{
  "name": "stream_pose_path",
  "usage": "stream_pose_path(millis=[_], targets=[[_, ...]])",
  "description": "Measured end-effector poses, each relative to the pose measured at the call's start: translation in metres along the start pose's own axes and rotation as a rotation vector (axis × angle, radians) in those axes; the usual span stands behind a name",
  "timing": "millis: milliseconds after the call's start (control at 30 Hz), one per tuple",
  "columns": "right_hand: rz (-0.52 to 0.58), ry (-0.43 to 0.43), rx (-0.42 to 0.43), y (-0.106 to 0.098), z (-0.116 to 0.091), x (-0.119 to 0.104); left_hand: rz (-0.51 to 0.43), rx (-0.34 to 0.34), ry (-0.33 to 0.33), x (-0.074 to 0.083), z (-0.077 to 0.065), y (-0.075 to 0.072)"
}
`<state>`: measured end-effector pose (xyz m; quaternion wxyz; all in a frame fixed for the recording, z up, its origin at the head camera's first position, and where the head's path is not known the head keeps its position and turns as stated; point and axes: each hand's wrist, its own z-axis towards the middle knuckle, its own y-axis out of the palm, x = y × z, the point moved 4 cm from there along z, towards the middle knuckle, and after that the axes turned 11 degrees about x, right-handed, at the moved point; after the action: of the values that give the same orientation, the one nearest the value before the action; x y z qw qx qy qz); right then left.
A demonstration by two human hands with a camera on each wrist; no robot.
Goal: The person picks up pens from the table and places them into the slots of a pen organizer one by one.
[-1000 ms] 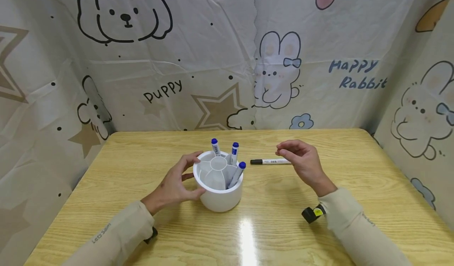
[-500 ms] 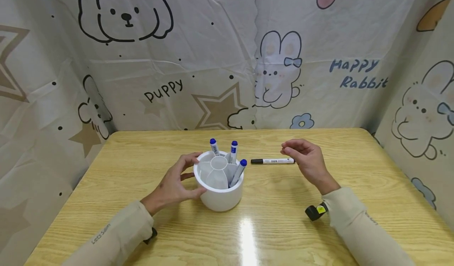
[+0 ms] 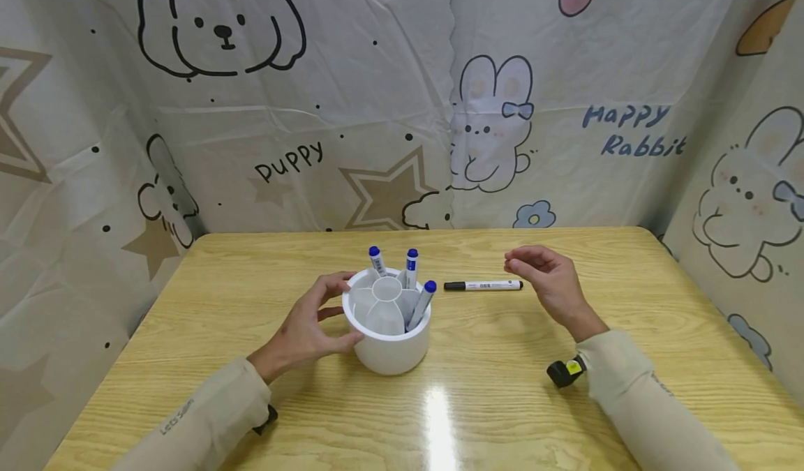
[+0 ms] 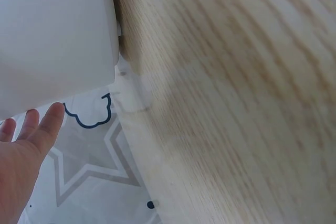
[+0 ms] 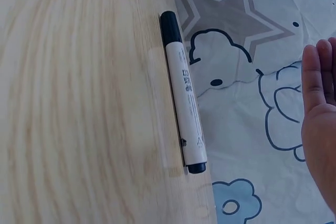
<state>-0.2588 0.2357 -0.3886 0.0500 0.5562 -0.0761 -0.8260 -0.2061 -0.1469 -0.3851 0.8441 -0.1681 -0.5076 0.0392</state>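
A white round pen holder [image 3: 392,352] with several compartments stands on the table, tilted slightly if at all. My left hand [image 3: 308,324] grips its left side, thumb at the near rim and fingers at the far rim. In the left wrist view, fingertips [image 4: 48,121] touch the holder's wall [image 4: 55,35]. Three blue-capped markers [image 3: 422,307] stand in its back and right compartments. A black-capped whiteboard marker [image 3: 484,285] lies flat on the table, right of the holder. My right hand [image 3: 553,286] hovers just past that marker's right end, fingers loosely bent, holding nothing.
The wooden table [image 3: 502,415] reaches back to a patterned cloth [image 3: 389,108] hung behind it. More cloth hangs at the left and right sides. Each wrist wears a dark camera, such as the right wrist camera [image 3: 565,372].
My right hand has drawn a little to the right, uncovering the black marker's far end. The blue-capped markers at the back have shifted slightly left, as my left hand stays on the holder.
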Motion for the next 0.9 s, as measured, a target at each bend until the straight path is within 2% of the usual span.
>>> stream_pose_path(millis=[233, 667, 900], targets=[[-0.092, 0.023, 0.031, -0.011, 0.001, 0.003, -0.002, 0.002, 0.001, -0.001, 0.0, 0.0], [-0.171, 0.028, 0.051, -0.018, 0.001, 0.003, 0.007, 0.014, 0.013, -0.001, 0.0, 0.001], [-0.183, 0.036, 0.019, -0.021, 0.003, 0.007, 0.006, 0.017, 0.009, -0.002, 0.0, 0.002]])
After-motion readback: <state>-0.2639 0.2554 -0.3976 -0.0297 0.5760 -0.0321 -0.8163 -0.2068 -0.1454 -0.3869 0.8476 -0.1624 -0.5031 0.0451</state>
